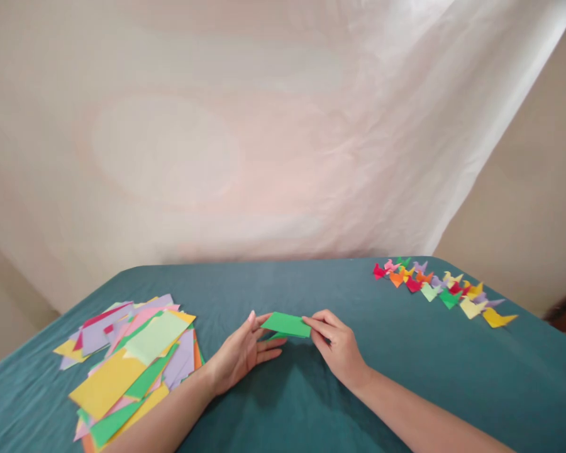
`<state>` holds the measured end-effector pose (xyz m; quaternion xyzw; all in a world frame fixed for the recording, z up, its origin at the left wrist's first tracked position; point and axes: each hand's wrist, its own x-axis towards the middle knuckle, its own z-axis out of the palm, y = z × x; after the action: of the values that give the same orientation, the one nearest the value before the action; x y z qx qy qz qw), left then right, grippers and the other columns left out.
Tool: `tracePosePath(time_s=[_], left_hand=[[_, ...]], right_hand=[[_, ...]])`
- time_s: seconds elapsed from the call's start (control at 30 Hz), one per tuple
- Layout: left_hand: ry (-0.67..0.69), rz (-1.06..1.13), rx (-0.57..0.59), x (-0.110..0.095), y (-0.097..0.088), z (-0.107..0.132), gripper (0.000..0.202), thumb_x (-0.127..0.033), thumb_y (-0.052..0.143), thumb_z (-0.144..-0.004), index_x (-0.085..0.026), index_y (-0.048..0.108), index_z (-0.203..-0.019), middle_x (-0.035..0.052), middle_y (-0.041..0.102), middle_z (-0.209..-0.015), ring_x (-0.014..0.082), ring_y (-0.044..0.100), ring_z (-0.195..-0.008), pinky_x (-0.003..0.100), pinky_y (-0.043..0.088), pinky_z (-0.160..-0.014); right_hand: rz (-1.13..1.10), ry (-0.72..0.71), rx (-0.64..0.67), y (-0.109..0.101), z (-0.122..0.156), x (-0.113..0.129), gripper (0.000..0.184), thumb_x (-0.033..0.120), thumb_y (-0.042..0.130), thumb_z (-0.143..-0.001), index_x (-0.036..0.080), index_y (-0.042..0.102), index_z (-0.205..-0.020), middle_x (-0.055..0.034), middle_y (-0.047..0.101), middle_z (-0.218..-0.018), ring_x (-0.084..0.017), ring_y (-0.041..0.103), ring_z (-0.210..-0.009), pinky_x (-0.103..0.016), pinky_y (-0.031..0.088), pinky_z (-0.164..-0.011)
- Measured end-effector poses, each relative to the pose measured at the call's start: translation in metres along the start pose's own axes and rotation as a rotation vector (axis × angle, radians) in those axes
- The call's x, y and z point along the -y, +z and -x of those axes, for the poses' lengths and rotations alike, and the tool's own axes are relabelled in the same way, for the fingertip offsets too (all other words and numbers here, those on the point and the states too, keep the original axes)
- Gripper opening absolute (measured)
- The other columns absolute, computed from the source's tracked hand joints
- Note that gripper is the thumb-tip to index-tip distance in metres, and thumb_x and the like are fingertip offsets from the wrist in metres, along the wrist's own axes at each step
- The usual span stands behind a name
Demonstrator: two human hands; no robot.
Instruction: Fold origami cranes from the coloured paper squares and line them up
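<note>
A folded piece of green paper (pixel 287 324) is held just above the table, its layers slightly parted at the left end. My right hand (pixel 337 346) pinches its right end between thumb and fingers. At the left end is my left hand (pixel 245 352), palm turned toward the paper, with the thumb raised and the fingers spread behind and beneath it. Whether those left fingertips touch the paper is hard to see.
A loose pile of coloured paper sheets (pixel 108 384) lies at the left. Several small folded paper birds (pixel 449 298) stand in rows at the far right. The dark green tablecloth (pixel 283 286) covers the table, and a pale cloth (pixel 264 157) hangs behind its far edge.
</note>
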<state>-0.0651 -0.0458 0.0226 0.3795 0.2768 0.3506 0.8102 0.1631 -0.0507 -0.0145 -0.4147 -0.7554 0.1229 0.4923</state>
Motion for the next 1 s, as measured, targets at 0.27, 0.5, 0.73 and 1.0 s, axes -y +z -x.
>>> tracePosePath(time_s=[0.27,0.5,0.73,1.0], left_hand=[[0.059,-0.016,0.014,0.003,0.001,0.0,0.033,-0.035,0.044,-0.091,-0.016,0.053,-0.115,0.0124,0.057,-0.117,0.0244,0.053,-0.109,0.042,0.032,-0.099],[0.054,-0.037,0.034,-0.002,0.008,0.006,0.026,-0.026,0.054,-0.086,-0.012,0.06,-0.107,0.0122,0.063,-0.105,0.0206,0.059,-0.098,0.034,0.04,-0.09],[0.049,-0.062,0.0,0.006,0.006,0.006,0.022,-0.029,0.063,-0.08,-0.009,0.066,-0.088,0.0103,0.067,-0.085,0.0167,0.063,-0.08,0.029,0.043,-0.082],[0.116,-0.267,-0.183,-0.001,0.0,0.004,0.038,-0.046,0.06,-0.078,-0.009,0.066,-0.089,0.0105,0.067,-0.079,0.0189,0.062,-0.073,0.028,0.046,-0.069]], right_hand=[[-0.023,-0.076,-0.018,0.0,0.002,0.001,0.034,0.012,0.044,-0.086,0.024,0.06,-0.114,-0.0061,0.057,-0.092,-0.013,0.057,-0.075,-0.025,0.047,-0.068],[-0.006,-0.121,-0.006,-0.002,0.003,0.004,0.036,0.011,0.043,-0.087,0.024,0.058,-0.117,-0.007,0.057,-0.094,-0.013,0.058,-0.077,-0.025,0.048,-0.068],[0.036,-0.156,0.027,-0.002,0.004,0.004,0.038,0.011,0.042,-0.087,0.024,0.055,-0.12,-0.0079,0.057,-0.096,-0.014,0.058,-0.077,-0.025,0.049,-0.067],[0.081,-0.214,0.158,0.002,0.007,0.01,0.046,0.012,0.049,-0.083,0.022,0.045,-0.128,-0.0093,0.053,-0.103,-0.013,0.056,-0.071,-0.027,0.05,-0.065]])
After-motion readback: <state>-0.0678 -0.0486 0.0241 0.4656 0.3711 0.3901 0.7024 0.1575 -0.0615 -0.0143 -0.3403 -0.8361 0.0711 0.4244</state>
